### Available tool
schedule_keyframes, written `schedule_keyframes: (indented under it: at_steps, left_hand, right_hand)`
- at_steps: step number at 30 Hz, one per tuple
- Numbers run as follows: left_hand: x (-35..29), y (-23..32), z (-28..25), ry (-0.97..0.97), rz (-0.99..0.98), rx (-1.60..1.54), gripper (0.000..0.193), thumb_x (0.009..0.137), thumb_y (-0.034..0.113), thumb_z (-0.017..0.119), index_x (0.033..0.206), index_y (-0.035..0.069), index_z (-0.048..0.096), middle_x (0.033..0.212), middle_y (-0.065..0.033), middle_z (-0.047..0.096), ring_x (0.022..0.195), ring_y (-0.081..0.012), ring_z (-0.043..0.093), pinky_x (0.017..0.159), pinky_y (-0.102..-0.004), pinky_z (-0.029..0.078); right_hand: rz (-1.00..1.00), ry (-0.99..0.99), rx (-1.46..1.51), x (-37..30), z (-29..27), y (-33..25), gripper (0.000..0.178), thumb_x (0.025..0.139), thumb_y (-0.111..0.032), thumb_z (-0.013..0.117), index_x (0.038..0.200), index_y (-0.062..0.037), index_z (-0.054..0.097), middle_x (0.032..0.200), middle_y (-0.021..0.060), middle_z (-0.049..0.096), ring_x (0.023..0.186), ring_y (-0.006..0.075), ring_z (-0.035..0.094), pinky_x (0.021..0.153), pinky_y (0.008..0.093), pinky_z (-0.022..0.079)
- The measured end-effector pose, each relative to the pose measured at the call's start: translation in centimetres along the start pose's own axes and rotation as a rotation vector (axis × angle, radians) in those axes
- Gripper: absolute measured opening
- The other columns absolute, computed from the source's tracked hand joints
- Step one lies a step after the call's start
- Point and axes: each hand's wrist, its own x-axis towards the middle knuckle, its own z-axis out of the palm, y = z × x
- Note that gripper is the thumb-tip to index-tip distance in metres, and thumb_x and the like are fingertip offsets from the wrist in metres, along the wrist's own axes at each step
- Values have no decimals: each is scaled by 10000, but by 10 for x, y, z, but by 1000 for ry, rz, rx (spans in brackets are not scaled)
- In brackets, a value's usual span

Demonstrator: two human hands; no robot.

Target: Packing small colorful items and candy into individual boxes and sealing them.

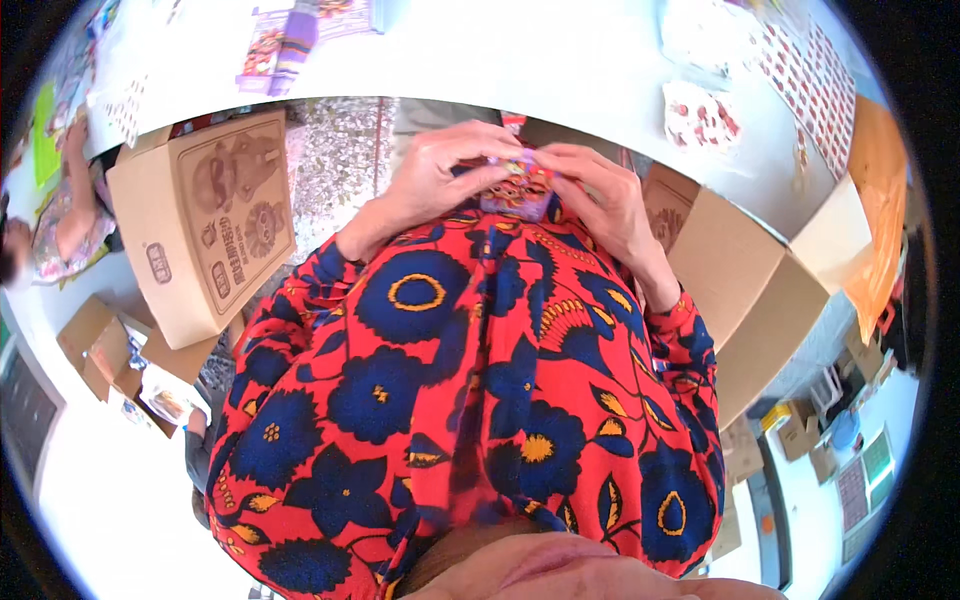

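Observation:
A small purple packet (520,196) with colourful printing is held close against my chest, at the table's near edge. My left hand (440,168) pinches its upper edge from the left, fingers bent together. From the other side, my right hand (606,192) grips the top of the packet between thumb and fingers. The fingertips of both hands nearly meet along that edge. What lies inside the packet is hidden.
A white table (480,50) spans the far side. On it lie purple printed packages (275,48), a clear bag with small red-and-white pieces (702,117) and a sheet of small prints (805,75). Cardboard boxes (215,225) (735,270) flank me. Another person (75,220) sits at far left.

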Motion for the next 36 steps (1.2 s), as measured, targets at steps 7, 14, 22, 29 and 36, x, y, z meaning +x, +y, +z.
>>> schedule_keyframes:
  at_steps: [7, 14, 22, 29, 36]
  left_hand:
    - [-6, 3, 27, 201, -256, -206, 556, 732, 114, 731, 1244, 60, 523, 1216, -130, 547, 1002, -232, 610, 828, -314, 507]
    - [21, 22, -1, 427, -79, 464, 786, 679, 212, 755, 1338, 17, 375, 1186, -197, 527, 1015, -339, 581, 824, -363, 502]
    - [50, -25, -93, 675, -208, 711, 810, 646, 251, 749, 1289, -40, 351, 1022, -220, 599, 865, -356, 631, 699, -412, 523]
    - [84, -65, -113, 674, -403, 1064, 756, 690, 372, 684, 1236, -53, 379, 958, -216, 612, 846, -347, 636, 664, -426, 522]
    - [86, -50, -115, 677, -499, 980, 740, 698, 391, 693, 1231, -35, 404, 936, -193, 619, 845, -345, 637, 704, -439, 514]
  right_hand:
    - [264, 143, 351, 4, 8, 3, 236, 875, 31, 562, 1106, 31, 611, 1100, 83, 612, 956, 121, 576, 818, 228, 461]
    - [149, 292, 324, 64, 29, -5, 255, 870, 25, 578, 1123, 23, 608, 1093, 69, 613, 900, 89, 568, 788, 222, 464]
    - [181, 156, 402, 92, 36, -2, 318, 898, -41, 552, 1213, -4, 541, 1175, 67, 568, 916, 118, 592, 813, 257, 480]
    - [231, 144, 325, 65, 39, 24, 214, 897, -33, 537, 1095, -4, 610, 1041, 47, 614, 858, 93, 583, 767, 238, 487]
    - [322, 124, 271, 58, 33, 28, 196, 904, -53, 530, 1072, -8, 622, 866, 34, 637, 805, 90, 589, 742, 220, 476]
